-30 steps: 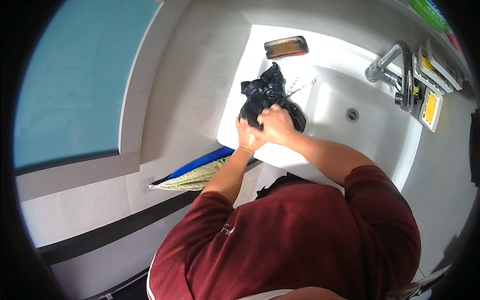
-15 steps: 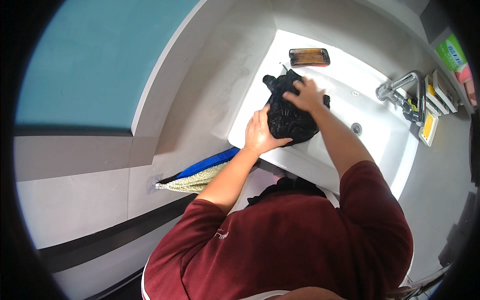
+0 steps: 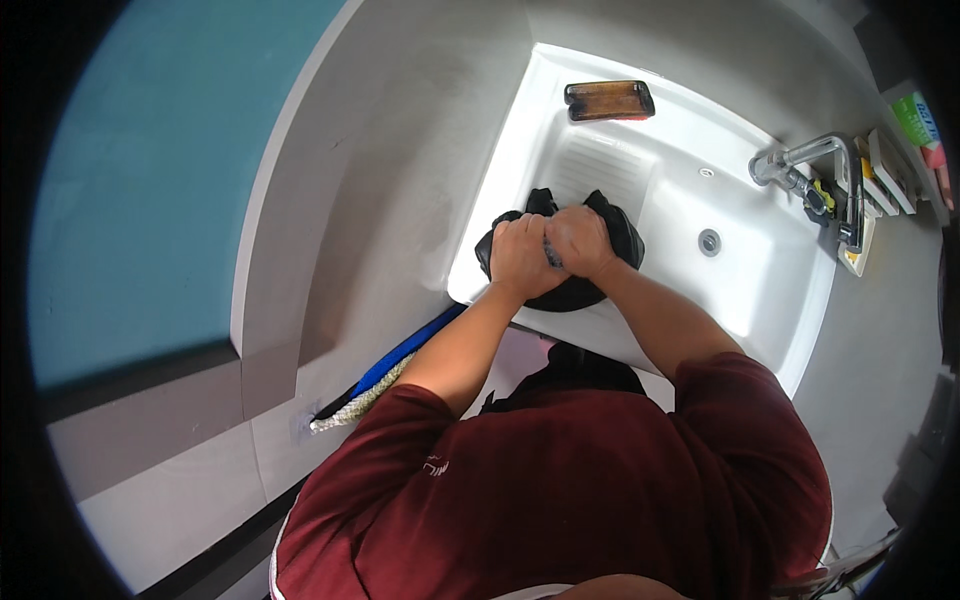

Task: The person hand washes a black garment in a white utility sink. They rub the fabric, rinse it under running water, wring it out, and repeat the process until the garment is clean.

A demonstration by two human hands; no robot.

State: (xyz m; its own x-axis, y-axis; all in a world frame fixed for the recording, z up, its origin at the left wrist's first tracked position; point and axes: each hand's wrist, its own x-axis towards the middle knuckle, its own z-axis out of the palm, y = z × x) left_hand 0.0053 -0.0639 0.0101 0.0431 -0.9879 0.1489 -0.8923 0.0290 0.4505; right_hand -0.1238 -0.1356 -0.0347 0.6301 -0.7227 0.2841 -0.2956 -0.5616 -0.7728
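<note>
A black garment [image 3: 574,294], dark and glossy as if wet, is bunched on the left part of a white sink [image 3: 770,285], near its front edge. My left hand [image 3: 523,254] is closed on the cloth with its knuckles up. Right beside it, my right hand [image 3: 582,241] is also closed on the fabric, so the two fists almost touch. Folds of the garment stick out around both hands. Which kind of garment it is, I cannot tell. Behind it show the ridges of a built-in washboard [image 3: 604,163].
On the sink's back rim lies a brown, oblong block-like item [image 3: 608,101]. A chrome tap [image 3: 815,165] stands at the right, near soap dishes [image 3: 858,245] and a green package [image 3: 915,118]. The drain [image 3: 709,241] is in the basin. Blue and pale cloths [image 3: 385,375] hang at the left.
Both hands have drawn together and closed on the garment, having been spread over it before. The cloth has moved nearer to me and is more tightly bunched, uncovering the washboard ridges.
</note>
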